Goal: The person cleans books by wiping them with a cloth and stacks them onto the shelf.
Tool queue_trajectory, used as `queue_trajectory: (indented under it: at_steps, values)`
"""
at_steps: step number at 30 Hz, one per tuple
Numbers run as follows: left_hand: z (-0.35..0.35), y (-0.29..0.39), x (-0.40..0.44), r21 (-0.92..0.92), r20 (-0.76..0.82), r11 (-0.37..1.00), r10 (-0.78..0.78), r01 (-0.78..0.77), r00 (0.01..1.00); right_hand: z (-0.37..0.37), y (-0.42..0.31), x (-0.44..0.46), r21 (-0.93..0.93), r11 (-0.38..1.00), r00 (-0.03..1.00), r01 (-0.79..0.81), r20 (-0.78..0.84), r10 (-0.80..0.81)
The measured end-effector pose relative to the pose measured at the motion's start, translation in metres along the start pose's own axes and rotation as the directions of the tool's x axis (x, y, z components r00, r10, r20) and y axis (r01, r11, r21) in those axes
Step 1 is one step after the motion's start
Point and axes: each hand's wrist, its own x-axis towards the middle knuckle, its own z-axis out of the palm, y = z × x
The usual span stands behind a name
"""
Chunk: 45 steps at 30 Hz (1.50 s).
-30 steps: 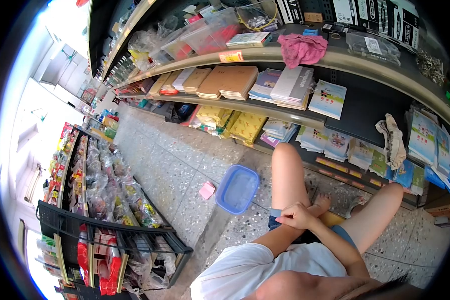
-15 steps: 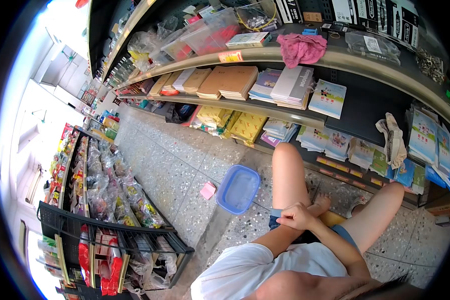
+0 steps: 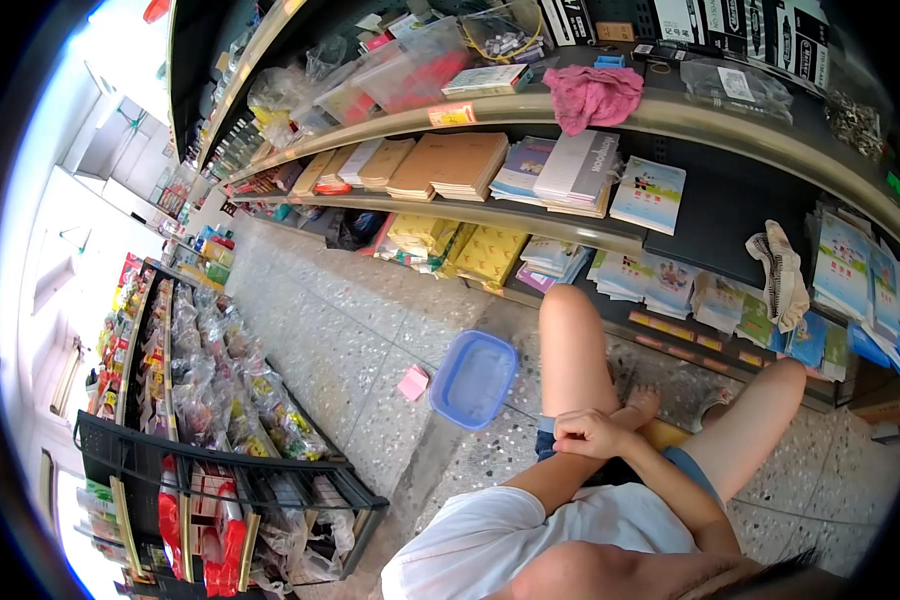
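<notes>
My right hand (image 3: 585, 434) lies over my left forearm (image 3: 560, 478), in front of my lap between the bent knees. Its fingers are curled together, and nothing shows in them. The fingers of my left hand cannot be made out where the arms cross. To the left of my knee, a blue plastic basin (image 3: 474, 380) stands on the speckled floor, with a pink piece (image 3: 413, 382) beside it.
Ahead, shelves hold notebooks (image 3: 470, 160), booklets (image 3: 649, 195), yellow packs (image 3: 490, 255) and clear bins (image 3: 410, 75). A pink cloth (image 3: 592, 97) hangs over the upper shelf edge; a striped cloth (image 3: 782, 275) hangs lower. A rack of bagged goods (image 3: 210, 375) stands left.
The view has shifted slightly, so the shelves sit a little further left. My right hand has turned slightly over the left forearm, its fingers still curled. The basin stays in place.
</notes>
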Motion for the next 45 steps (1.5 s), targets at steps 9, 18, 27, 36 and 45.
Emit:
queue_trajectory:
  at_steps: [9, 18, 27, 36, 45]
  values:
    - [-0.005, -0.001, -0.004, -0.020, -0.004, 1.000, -0.011, 0.011, 1.000, -0.002, -0.001, -0.002, -0.135, 0.986, 0.992, -0.095, 0.074, 0.105]
    - [-0.019, 0.001, -0.008, 0.026, 0.090, 0.999, 0.031, -0.034, 0.995, 0.003, 0.006, -0.003, -0.030, 0.998, 0.998, -0.054, 0.029, 0.055]
    - [-0.002, -0.001, 0.003, -0.015, 0.097, 1.000, 0.006, -0.004, 0.995, 0.004, 0.000, -0.006, 0.115, 0.992, 0.994, -0.052, -0.092, 0.063]
    - [-0.029, 0.001, -0.012, -0.023, 0.132, 0.998, 0.054, -0.051, 0.990, 0.000, -0.002, -0.008, -0.051, 0.996, 0.993, -0.072, -0.093, 0.067]
    - [-0.017, -0.003, -0.001, -0.056, 0.088, 0.997, 0.051, -0.046, 0.995, 0.005, 0.008, -0.015, -0.219, 0.967, 0.983, -0.128, -0.159, 0.095]
